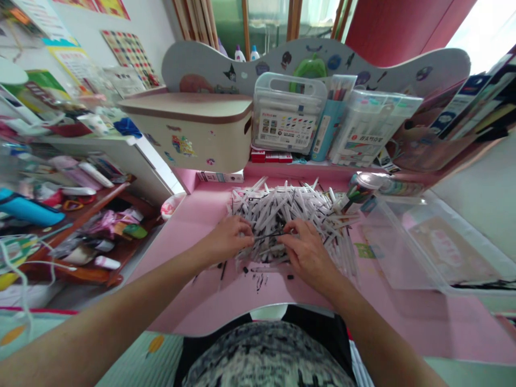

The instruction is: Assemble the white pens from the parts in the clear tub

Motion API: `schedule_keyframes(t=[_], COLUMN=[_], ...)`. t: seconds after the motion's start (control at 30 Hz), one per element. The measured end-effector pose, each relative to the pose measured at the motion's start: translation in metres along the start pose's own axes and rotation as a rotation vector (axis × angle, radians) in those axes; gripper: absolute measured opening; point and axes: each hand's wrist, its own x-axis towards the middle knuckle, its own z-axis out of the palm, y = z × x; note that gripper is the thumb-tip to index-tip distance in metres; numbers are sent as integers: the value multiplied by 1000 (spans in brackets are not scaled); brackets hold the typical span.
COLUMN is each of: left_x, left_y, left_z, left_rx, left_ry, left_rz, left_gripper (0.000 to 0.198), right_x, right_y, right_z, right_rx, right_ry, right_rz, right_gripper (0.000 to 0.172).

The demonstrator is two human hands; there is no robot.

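Observation:
A large heap of white and black pen parts [282, 204] lies on the pink desk. My left hand [231, 239] is closed at the heap's near left side, its fingertips pinching one end of a thin dark rod [268, 235]. The rod's other end is between the fingers of my right hand [304, 248], also closed. Both hands hold it level just above the heap. Small black caps and dark ink marks [260, 280] are on the desk between the hands and my body.
A clear plastic bin [433, 279] stands at the right, with dark rods inside. Behind the heap, a shelf bears a beige lidded box [193, 131] and clear marker cases [288, 115]. A jar of pens [358, 191] stands at the back right. Cluttered wooden shelves [92, 215] are at left.

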Motion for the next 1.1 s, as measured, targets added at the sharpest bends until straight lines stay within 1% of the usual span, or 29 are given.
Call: schedule_keyframes(t=[0.07,0.17,0.37,0.47,0.57,0.73,0.8,0.87,0.93,0.97,1.03,1.1], left_x=[2,1,-1,-2,-2,-5,-11,-22,-35,-42,-53,-59], left_y=[-1,-4,-7,-10,-16,-22,-20,-16,-14,-13,-12,-13], left_z=[2,7,14,16,19,22,23,27,36,42,56,70], left_rx=[169,281,348,385,409,423,437,457,478,489,516,532], left_ry=[54,85,156,176,212,262,317,430,519,522,462,399], left_rz=[68,130,191,193,218,274,305,374,509,594,731,759], left_gripper=[15,17,16,16,14,19,22,23,19,16,12,9], right_x=[-9,-22,-32,-32,-31,-31,-31,-31,-31,-32,-32,-32], right_y=[2,4,10,13,16,21,22,23,24,25,27,29], right_z=[0,4,11,14,16,18,17,17,18,19,20,21], right_rx=[-16,-73,-141,-160,-177,-181,-179,-178,-179,-180,-182,-191], right_ry=[-44,-93,-142,-128,-99,-81,-81,-75,-57,-46,-24,-8], right_rz=[-38,-91,-100,-80,-63,-38,-31,-23,-25,-28,-33,-28], right_gripper=[32,29,23,23,19,17,17,17,18,19,20,19])
